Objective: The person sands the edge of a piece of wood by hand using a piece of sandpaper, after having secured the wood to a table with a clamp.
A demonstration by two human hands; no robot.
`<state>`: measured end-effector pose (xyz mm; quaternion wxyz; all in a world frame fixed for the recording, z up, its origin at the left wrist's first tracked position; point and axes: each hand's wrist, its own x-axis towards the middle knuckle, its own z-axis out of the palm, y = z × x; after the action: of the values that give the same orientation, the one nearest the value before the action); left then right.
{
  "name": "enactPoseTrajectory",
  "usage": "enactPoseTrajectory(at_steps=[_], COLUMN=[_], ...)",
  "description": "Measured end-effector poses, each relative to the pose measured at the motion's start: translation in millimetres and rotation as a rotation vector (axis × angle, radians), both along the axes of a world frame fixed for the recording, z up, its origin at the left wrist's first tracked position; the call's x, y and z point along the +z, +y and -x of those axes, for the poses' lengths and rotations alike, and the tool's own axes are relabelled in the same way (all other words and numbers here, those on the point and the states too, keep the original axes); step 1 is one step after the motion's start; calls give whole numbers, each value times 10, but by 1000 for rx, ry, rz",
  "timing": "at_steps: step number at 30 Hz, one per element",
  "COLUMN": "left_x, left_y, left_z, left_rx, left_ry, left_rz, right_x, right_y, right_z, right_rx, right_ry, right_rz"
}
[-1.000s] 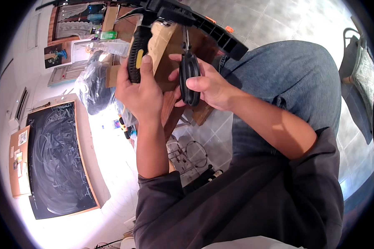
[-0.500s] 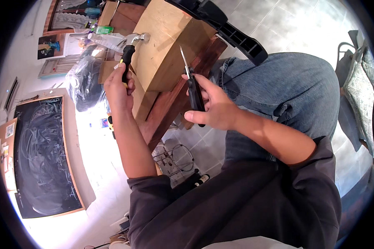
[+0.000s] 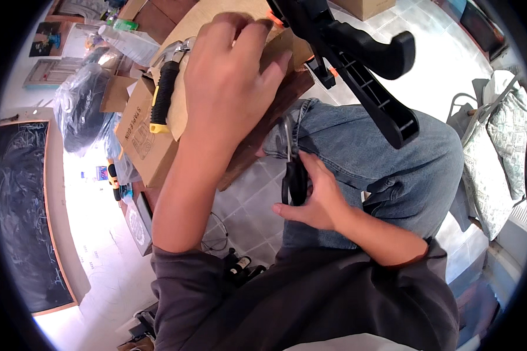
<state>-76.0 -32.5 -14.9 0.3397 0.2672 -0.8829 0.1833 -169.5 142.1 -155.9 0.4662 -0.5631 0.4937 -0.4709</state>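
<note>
Scissors [image 3: 297, 182], black-handled, in the right hand [image 3: 323, 202]; grip narrow, fingers and thumb around the handles, metal blades pointing to the far side. Position: near the middle of the scene, in front of the jeans [image 3: 404, 155], right of the table edge [image 3: 257, 143].

Left hand [image 3: 222, 96] farther off and raised, back turned upward, fingers bent over toward the far side, thumb out to the right. Underside hidden; cannot tell whether it holds anything or touches the surface below.

Hammer [image 3: 166, 88] just left of that hand, lying aslant; black grip with yellow butt at the near end, metal head at the far end. Pale tan board [image 3: 214, 9] beyond and beneath the hand. Cardboard box [image 3: 149, 137] left and nearer than the hammer, a printed drawing on its side.

Far right of the left hand: black plastic frame [image 3: 366, 70], ribbed, one arm reaching over the jeans. Pale tiled floor [image 3: 246, 202] between table and legs. Far left: bulging clear plastic bag [image 3: 79, 114], dark contents. Left wall: chalkboard [image 3: 23, 216], wood-edged, smeared with chalk. Right side: patterned cushions [image 3: 489, 169].
</note>
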Motion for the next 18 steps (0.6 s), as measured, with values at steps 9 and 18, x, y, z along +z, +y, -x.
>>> enactPoseTrajectory(at_steps=[9,18], left_x=[-79,77], left_y=[-186,115], left_z=[-40,280], left_rx=[-53,83], left_ry=[-102,239], left_rz=[64,-584], right_x=[-168,-71], right_y=[146,135], right_z=[19,113], right_rx=[17,21], right_ry=[-98,-144], right_rz=[-72,10])
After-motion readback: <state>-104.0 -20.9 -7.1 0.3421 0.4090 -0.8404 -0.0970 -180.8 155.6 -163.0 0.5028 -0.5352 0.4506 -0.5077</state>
